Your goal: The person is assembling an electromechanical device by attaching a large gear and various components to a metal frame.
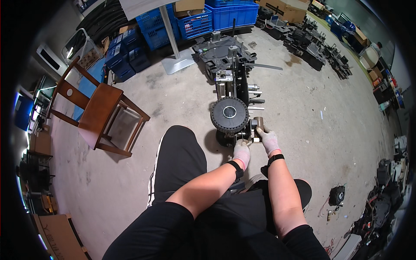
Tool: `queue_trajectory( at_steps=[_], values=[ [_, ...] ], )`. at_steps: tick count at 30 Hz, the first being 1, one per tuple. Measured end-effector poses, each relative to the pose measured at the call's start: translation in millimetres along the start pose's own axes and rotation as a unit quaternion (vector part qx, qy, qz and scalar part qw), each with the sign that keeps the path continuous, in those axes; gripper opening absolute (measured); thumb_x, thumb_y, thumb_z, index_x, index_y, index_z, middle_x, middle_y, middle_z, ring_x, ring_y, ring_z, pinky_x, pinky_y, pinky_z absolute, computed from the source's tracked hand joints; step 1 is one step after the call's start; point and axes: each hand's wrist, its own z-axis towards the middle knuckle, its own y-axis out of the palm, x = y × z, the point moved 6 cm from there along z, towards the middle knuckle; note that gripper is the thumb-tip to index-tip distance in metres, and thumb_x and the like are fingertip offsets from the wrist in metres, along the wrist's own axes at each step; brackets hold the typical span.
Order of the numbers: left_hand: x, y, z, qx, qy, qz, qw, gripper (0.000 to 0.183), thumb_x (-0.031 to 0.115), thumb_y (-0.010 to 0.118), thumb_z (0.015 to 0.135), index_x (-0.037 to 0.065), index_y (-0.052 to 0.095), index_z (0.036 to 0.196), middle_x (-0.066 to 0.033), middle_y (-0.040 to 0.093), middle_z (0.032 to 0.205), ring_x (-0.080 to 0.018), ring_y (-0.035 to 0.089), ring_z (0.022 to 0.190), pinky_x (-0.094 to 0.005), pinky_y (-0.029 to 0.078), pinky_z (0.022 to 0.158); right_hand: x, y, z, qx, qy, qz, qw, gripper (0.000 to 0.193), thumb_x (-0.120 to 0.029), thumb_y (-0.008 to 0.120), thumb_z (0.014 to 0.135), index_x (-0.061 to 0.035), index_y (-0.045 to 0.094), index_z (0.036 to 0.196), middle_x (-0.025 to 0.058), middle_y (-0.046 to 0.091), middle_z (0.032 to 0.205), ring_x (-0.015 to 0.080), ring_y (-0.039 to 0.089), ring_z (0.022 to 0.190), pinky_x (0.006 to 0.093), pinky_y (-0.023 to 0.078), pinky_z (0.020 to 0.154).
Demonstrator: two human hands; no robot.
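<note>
In front of my knees a black wheeled machine chassis (239, 82) stands on the floor. Its black ribbed wheel (220, 117) with a pale hub ring faces up towards me. My left hand (242, 151), in a pale glove, is closed at the near end of the chassis, just below the wheel. What its fingertips pinch is too small to make out. My right hand (269, 139), gloved too, grips a brownish metal cylinder (258, 122) on the right side of the chassis. Part of that hand's fingers is hidden behind the cylinder.
To the left stands a brown wooden chair (100, 108). Blue crates (232, 16) and a metal table foot (178, 62) are at the back. More black chassis (305, 45) lie at the far right. A small black part with wires (336, 196) rests near my right knee.
</note>
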Motion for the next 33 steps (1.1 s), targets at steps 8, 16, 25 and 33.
queue_trajectory(
  at_steps=[8,16,25,33],
  values=[
    [18,-5,-16,0.089,0.099,0.182,0.974,0.021,0.013,0.04,0.098,0.005,0.06,0.101,-0.0078,0.057,0.073,-0.0196,0.055,0.066,-0.0352,0.047,0.067,-3,1,-2,-0.007,0.0,0.016,1.0,0.046,-0.021,0.068,0.088,0.0033,0.059,0.127,0.0135,0.069,0.104,0.0183,0.066,0.09,0.0301,0.051,0.079],
    [65,-11,-34,0.048,0.168,0.301,0.938,0.027,0.016,0.04,0.097,0.002,0.057,0.112,-0.0225,0.066,0.104,-0.0405,0.061,0.101,-0.0455,0.047,0.088,-10,0,4,-0.009,-0.028,-0.075,0.997,0.04,-0.018,0.064,0.091,0.0002,0.06,0.127,0.0106,0.069,0.104,0.0167,0.065,0.09,0.0301,0.05,0.081],
    [79,-22,-30,-0.015,0.148,0.504,0.851,0.034,0.024,0.037,0.097,0.003,0.058,0.112,-0.0255,0.064,0.108,-0.0419,0.061,0.103,-0.0505,0.048,0.089,4,6,19,-0.027,-0.015,-0.02,0.999,0.039,-0.014,0.062,0.092,0.0005,0.058,0.128,0.0085,0.068,0.106,0.0156,0.065,0.089,0.0302,0.053,0.077],
    [77,-22,-37,0.005,0.205,0.51,0.836,0.032,0.024,0.039,0.096,0.006,0.06,0.111,-0.023,0.067,0.101,-0.0419,0.063,0.097,-0.0522,0.049,0.084,5,6,9,-0.01,0.002,0.01,1.0,0.039,-0.015,0.062,0.092,0.0004,0.058,0.128,0.0085,0.068,0.106,0.0156,0.064,0.088,0.0294,0.051,0.078]
  ],
)
